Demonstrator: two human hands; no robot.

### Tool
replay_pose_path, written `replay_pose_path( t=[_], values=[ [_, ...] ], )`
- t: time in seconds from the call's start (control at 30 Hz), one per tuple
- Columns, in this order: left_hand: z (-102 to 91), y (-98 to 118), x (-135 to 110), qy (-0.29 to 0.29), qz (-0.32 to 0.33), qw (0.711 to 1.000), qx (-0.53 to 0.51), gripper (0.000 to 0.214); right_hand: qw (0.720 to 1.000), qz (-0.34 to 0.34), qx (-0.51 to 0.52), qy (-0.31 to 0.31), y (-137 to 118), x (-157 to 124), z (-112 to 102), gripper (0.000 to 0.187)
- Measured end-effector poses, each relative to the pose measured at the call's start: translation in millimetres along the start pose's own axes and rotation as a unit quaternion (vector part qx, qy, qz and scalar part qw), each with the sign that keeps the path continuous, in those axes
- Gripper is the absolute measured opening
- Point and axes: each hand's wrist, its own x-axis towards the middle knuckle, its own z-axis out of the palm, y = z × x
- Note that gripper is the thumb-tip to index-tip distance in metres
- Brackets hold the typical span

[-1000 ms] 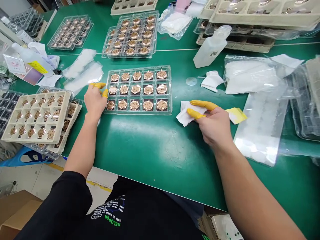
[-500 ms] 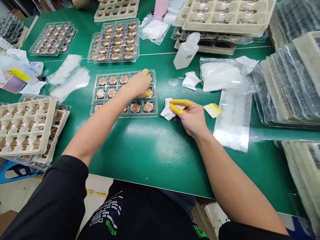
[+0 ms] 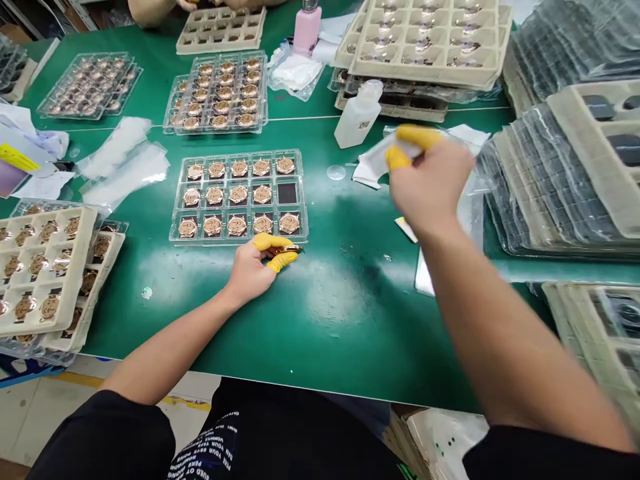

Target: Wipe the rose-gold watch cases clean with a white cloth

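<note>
Main tray (image 3: 225, 241) sits on the counter (image 3: 330, 353) with watch cases (image 3: 239, 194) in it. Left hand (image 3: 253, 270) is just in front, one loose case (image 3: 289, 249) between the fingers (image 3: 283, 261). Tray stack (image 3: 81, 270) off to the left, more stacked trays (image 3: 540, 193) way over right. Loaded trays (image 3: 220, 131) behind, bottle (image 3: 357, 120) back-right, disc (image 3: 336, 173) just before that. Right hand (image 3: 435, 180) is right of the disc, wipe (image 3: 385, 148) in its grip.

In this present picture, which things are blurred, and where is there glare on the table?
Head view: the right hand is smeared, probably by motion; the left hand and the near clear tray look sharper. Also in the head view, a pale glare patch lies on the green table, to the right of the left hand.
</note>
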Motion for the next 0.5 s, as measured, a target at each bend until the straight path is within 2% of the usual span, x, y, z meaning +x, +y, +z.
replay_pose_path(
  t=[0.03,0.1,0.13,0.2,0.3,0.5],
  values=[
    [-0.2,-2,-1,-0.003,0.001,1.000,0.012,0.022,0.996,-0.004,-0.084,0.030,-8,23,0,0.028],
    [-1.5,-4,3,-0.003,0.004,0.999,0.031,0.023,0.982,-0.052,-0.178,0.016,-23,64,6,0.020],
    [-2.5,-4,6,-0.004,0.002,0.999,0.035,0.023,0.978,-0.089,-0.185,-0.030,-28,78,11,0.019],
    [-4.3,-3,9,-0.011,-0.001,0.999,0.030,0.023,0.973,-0.107,-0.172,-0.108,-31,96,23,0.015],
    [-5.5,-3,9,-0.013,0.006,1.000,0.020,0.022,0.970,-0.101,-0.147,-0.164,-24,99,33,0.032],
    [-1.4,-1,6,-0.021,0.010,0.999,0.026,0.020,0.976,-0.115,-0.094,-0.162,-11,88,31,0.027]
  ],
)
